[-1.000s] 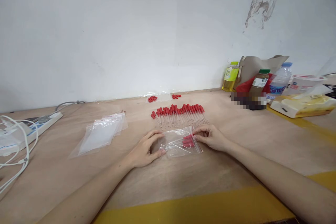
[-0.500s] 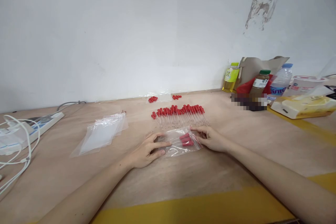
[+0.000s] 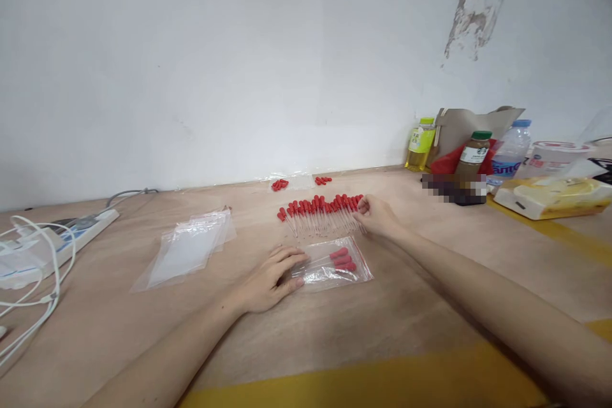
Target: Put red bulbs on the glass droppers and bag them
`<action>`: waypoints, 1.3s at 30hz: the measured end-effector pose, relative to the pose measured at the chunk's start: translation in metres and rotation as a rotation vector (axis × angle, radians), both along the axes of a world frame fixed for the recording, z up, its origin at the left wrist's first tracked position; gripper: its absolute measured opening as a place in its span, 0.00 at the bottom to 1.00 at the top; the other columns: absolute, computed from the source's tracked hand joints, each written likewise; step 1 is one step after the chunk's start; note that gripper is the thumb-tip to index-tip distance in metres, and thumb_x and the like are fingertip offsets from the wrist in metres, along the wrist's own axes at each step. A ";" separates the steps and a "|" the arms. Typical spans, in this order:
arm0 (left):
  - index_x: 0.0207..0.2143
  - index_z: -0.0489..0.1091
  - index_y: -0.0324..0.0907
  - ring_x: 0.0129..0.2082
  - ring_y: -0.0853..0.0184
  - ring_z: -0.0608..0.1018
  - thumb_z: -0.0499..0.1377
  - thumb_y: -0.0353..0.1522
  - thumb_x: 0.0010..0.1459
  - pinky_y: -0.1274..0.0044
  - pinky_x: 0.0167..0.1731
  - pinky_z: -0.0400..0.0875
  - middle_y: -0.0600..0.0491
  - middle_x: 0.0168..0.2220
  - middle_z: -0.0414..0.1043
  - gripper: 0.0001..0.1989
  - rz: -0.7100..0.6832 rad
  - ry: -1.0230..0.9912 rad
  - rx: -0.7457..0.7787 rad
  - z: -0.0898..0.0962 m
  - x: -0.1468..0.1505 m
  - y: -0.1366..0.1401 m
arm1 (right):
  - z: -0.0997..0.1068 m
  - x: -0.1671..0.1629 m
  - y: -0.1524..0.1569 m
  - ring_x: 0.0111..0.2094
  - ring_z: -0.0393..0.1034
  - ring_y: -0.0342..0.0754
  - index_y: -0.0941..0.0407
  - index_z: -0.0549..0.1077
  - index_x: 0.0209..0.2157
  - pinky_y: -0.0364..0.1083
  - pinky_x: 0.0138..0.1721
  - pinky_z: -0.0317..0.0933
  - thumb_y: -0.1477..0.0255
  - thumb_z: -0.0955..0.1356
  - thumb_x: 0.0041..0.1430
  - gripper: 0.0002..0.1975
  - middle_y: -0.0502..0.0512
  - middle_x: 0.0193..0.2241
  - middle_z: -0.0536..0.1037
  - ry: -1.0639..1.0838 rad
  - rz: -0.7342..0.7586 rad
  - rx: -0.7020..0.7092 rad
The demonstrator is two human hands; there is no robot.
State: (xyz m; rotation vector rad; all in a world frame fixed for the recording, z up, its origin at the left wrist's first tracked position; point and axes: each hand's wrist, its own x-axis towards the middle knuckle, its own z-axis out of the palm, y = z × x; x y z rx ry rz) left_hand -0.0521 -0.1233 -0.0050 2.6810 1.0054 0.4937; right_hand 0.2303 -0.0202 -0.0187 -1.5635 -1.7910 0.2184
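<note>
A clear zip bag (image 3: 318, 280) lies flat on the table with several red-bulbed droppers (image 3: 343, 259) inside, their bulbs toward the zip end at right. My left hand (image 3: 273, 277) rests on the bag's left end, thumb and fingers apart. Behind the bag stretches a row of loose droppers (image 3: 318, 205), red bulbs pointing away from me and thin clear tubes toward me. At the right end of that row is my right hand (image 3: 375, 213). Its fingers are curled together around a dropper, which they mostly hide.
Flat clear bags (image 3: 186, 255) are stacked at left. A power strip (image 3: 90, 233) with white cables lies farther left. Loose red bulbs (image 3: 280, 185) sit near the wall. Bottles (image 3: 473, 156), a grey bag (image 3: 478, 118) and a tissue pack (image 3: 549, 197) stand at right.
My right hand has let go of the bag's zip end and moved up to the right end of the dropper row, its fingers closing there. My left hand stays on the bag.
</note>
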 end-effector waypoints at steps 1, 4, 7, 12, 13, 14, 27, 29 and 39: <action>0.52 0.57 0.46 0.51 0.63 0.61 0.48 0.36 0.59 0.68 0.52 0.55 0.49 0.51 0.59 0.19 0.000 0.000 0.003 0.000 0.000 0.000 | 0.004 -0.005 0.009 0.29 0.66 0.45 0.57 0.67 0.31 0.41 0.29 0.56 0.72 0.64 0.45 0.08 0.54 0.27 0.73 -0.030 -0.033 -0.017; 0.52 0.58 0.46 0.51 0.63 0.61 0.48 0.36 0.58 0.68 0.52 0.55 0.49 0.51 0.59 0.18 0.002 0.000 0.013 -0.001 0.000 0.000 | 0.014 -0.020 0.034 0.36 0.67 0.50 0.58 0.70 0.35 0.44 0.33 0.57 0.70 0.63 0.47 0.12 0.61 0.34 0.74 -0.068 -0.162 -0.071; 0.52 0.58 0.46 0.52 0.62 0.61 0.48 0.37 0.59 0.66 0.53 0.53 0.49 0.50 0.60 0.18 0.002 0.000 0.018 -0.001 0.000 0.000 | 0.017 -0.030 0.055 0.41 0.66 0.54 0.59 0.71 0.39 0.46 0.37 0.58 0.65 0.63 0.48 0.17 0.65 0.41 0.71 -0.040 -0.230 -0.109; 0.52 0.58 0.46 0.51 0.62 0.62 0.48 0.37 0.58 0.65 0.54 0.51 0.49 0.50 0.60 0.18 0.007 0.007 0.013 0.000 0.000 0.000 | 0.017 -0.030 0.075 0.38 0.68 0.55 0.58 0.74 0.24 0.47 0.34 0.59 0.67 0.65 0.44 0.09 0.64 0.32 0.74 -0.013 -0.229 -0.177; 0.52 0.58 0.46 0.52 0.62 0.62 0.49 0.37 0.58 0.65 0.54 0.50 0.49 0.50 0.60 0.18 0.010 0.010 0.010 0.000 0.000 -0.001 | 0.017 -0.029 0.077 0.37 0.68 0.56 0.58 0.74 0.22 0.47 0.33 0.59 0.69 0.66 0.43 0.08 0.64 0.30 0.74 -0.004 -0.226 -0.185; 0.52 0.58 0.46 0.52 0.62 0.61 0.49 0.37 0.58 0.65 0.54 0.50 0.49 0.50 0.60 0.19 0.013 0.013 0.007 0.000 -0.001 -0.001 | 0.018 -0.029 0.078 0.36 0.68 0.56 0.59 0.73 0.20 0.47 0.32 0.59 0.70 0.66 0.42 0.06 0.64 0.29 0.74 0.009 -0.222 -0.191; 0.51 0.61 0.49 0.52 0.63 0.62 0.49 0.37 0.58 0.66 0.52 0.55 0.51 0.52 0.60 0.18 0.009 0.002 -0.009 -0.002 -0.002 0.004 | 0.046 0.028 -0.002 0.17 0.63 0.36 0.57 0.62 0.25 0.36 0.18 0.58 0.70 0.59 0.57 0.09 0.53 0.24 0.74 0.851 0.112 -0.075; 0.51 0.61 0.49 0.52 0.63 0.61 0.49 0.37 0.58 0.67 0.52 0.56 0.51 0.52 0.60 0.18 -0.002 -0.002 -0.006 -0.003 -0.003 0.005 | 0.031 0.035 -0.021 0.17 0.63 0.36 0.57 0.62 0.25 0.35 0.17 0.58 0.71 0.60 0.56 0.07 0.52 0.22 0.73 1.003 0.077 -0.116; 0.51 0.61 0.50 0.53 0.64 0.61 0.49 0.37 0.58 0.68 0.52 0.56 0.52 0.52 0.60 0.17 -0.004 -0.003 -0.013 -0.004 -0.002 0.005 | -0.003 0.019 -0.052 0.18 0.65 0.38 0.55 0.62 0.25 0.37 0.18 0.62 0.75 0.59 0.57 0.07 0.48 0.19 0.68 1.297 0.006 -0.208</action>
